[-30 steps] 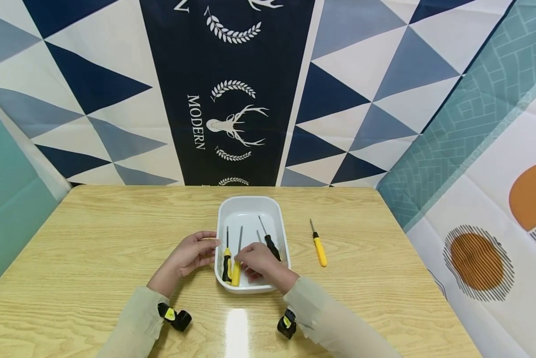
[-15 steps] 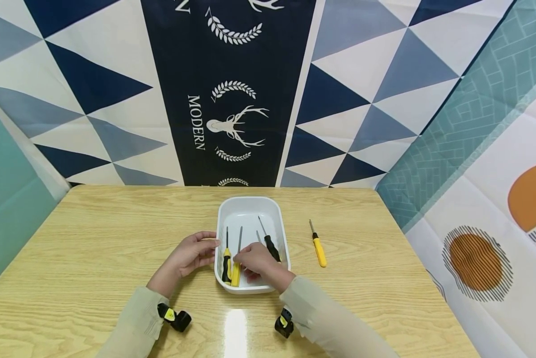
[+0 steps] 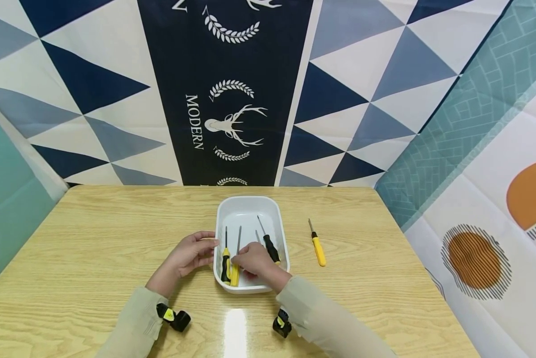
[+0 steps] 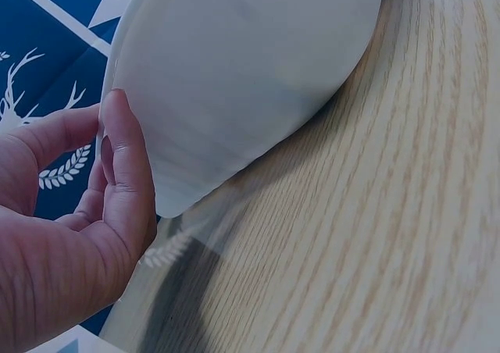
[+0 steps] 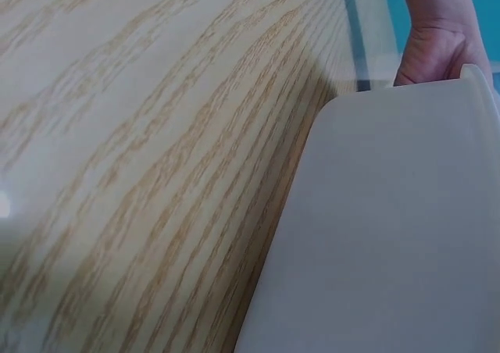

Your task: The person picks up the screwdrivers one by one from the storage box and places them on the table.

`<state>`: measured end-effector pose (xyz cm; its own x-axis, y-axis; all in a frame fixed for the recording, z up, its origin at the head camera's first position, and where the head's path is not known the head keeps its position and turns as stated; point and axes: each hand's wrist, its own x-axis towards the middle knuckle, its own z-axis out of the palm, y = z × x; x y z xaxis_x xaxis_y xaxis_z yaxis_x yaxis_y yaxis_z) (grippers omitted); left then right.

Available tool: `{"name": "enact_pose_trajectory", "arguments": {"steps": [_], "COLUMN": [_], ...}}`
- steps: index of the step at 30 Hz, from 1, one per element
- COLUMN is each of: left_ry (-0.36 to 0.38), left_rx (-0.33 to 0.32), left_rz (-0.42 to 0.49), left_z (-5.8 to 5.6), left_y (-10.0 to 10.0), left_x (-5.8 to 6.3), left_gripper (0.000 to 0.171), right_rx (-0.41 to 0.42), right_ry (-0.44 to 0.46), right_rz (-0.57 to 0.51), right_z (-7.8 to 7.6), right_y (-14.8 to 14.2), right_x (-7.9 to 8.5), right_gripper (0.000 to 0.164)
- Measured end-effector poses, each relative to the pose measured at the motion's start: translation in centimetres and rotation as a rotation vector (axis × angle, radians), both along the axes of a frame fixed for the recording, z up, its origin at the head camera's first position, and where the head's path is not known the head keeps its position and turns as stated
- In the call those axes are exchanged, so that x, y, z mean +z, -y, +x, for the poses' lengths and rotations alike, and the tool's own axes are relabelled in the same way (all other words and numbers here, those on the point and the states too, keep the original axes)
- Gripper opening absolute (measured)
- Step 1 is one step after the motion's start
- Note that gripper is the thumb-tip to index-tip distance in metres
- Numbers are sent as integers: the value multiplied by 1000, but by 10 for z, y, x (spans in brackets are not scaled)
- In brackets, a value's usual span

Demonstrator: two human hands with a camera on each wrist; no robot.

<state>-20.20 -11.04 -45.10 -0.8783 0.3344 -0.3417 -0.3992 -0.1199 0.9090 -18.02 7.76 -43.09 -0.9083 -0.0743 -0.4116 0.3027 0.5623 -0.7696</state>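
A white tray [image 3: 247, 205] sits on the wooden table with several screwdrivers inside. At its left side my left hand [image 3: 192, 254] pinches the rim, fingers against the outer wall [image 4: 242, 80] in the left wrist view. My right hand [image 3: 256, 259] is down in the tray, its fingertips pinching the upper handle of a yellow screwdriver [image 3: 234, 276]. Just left of that lies a black-and-yellow screwdriver [image 3: 225, 268]. To the right rests a black-handled screwdriver [image 3: 270, 247]; beside it a metal shaft [image 3: 258, 236] runs under my right hand, its handle hidden.
Right of the tray, a yellow screwdriver [image 3: 319, 251] with a black collar lies on the table [image 3: 116, 233]. Patterned cloth [image 3: 232, 59] hangs behind the table's back edge. In the right wrist view the tray's outer wall [image 5: 383, 220] blocks sight of its contents.
My right hand and forearm have shifted slightly left along the yellow screwdriver's handle. The left hand, the tray and the screwdrivers have stayed in place.
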Motion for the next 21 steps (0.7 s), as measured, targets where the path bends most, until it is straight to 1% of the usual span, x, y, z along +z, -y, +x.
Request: {"name": "enact_pose_trajectory", "arguments": {"steps": [4, 8, 9, 13, 16, 18, 19, 21], "left_ry": [-4, -8, -8, -9, -8, -9, -5, -6], "left_rx": [3, 1, 2, 4, 8, 3, 5, -1], "left_rz": [-14, -21, -21, -20, -25, -26, -27, -25], "left_z": [0, 0, -1, -1, -1, -1, -1, -1], "left_y": [0, 0, 0, 0, 0, 0, 0, 0], "left_x": [-1, -2, -2, -2, -2, -2, -2, -2], "left_gripper": [52, 51, 51, 51, 51, 51, 51, 52], "right_rx": [9, 6, 9, 42, 53, 49, 41, 22], "right_ry": [-15, -14, -16, -33, -47, -50, -47, -33], "right_rz": [35, 32, 31, 45, 54, 64, 66, 68], "right_z": [0, 1, 1, 0, 0, 0, 0, 0], "right_y": [0, 1, 1, 2, 3, 4, 4, 4], "right_x": [1, 1, 1, 2, 3, 3, 3, 3], "right_gripper": [12, 12, 16, 43, 50, 49, 44, 28]}}
